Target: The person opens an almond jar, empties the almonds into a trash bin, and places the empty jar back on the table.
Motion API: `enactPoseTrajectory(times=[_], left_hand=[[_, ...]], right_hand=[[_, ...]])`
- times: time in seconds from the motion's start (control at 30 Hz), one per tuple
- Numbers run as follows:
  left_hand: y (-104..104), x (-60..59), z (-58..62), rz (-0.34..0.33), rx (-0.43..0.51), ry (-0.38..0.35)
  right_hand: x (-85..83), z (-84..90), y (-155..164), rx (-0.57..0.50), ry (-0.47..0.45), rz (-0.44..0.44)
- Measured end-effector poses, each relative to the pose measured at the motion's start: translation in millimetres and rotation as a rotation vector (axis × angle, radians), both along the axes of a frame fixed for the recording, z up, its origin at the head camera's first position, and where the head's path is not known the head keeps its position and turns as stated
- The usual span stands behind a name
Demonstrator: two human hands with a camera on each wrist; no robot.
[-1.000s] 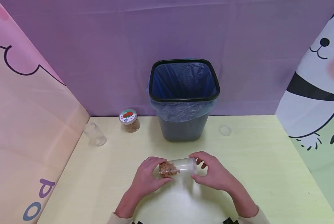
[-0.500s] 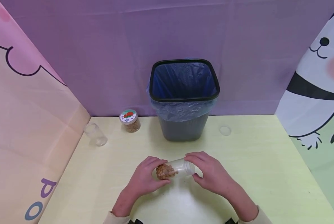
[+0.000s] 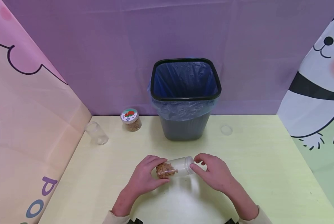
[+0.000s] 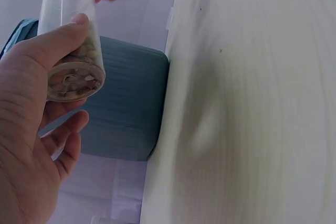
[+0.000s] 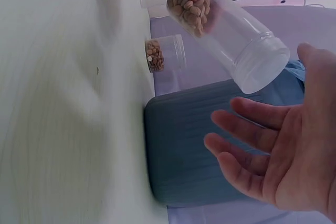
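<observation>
Tabletop [image 3: 270, 174] below, left hand [image 3: 146, 175] around jar [image 3: 179, 166]

Place: a staged, screened set-up; building type cannot be told. Pale tabletop [image 3: 267, 174], bounded by purple backdrop [image 3: 99, 46] at rear, pink cartoon-printed panel [image 3: 29, 118] left, green-and-white cartoon-printed panel [image 3: 329, 174] right.

The head view is bright, with soft shadows and pale glare on the table [image 3: 262, 161], but both wrist views look dimmer
</observation>
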State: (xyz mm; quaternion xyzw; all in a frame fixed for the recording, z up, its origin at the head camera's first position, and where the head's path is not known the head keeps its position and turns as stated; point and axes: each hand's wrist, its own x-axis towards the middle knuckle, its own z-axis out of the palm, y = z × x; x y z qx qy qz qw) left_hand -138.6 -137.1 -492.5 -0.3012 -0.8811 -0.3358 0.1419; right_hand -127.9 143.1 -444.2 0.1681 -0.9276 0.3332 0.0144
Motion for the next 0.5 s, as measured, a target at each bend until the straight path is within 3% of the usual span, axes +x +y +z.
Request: enactPoseTrajectory(times=[0.27, 0.5], left_hand=[[1.2, -1.5, -0.9, 0.004, 0.015, 0.052], [0.6, -2.5, -3.2, 0.015, 0.020, 0.047]], right_hand=[[-1.0, 1.2, -1.4, -0.007, -0.088, 0.025], [-2.5, -1.7, 3.7, -0.153, -0.023, 0.192]])
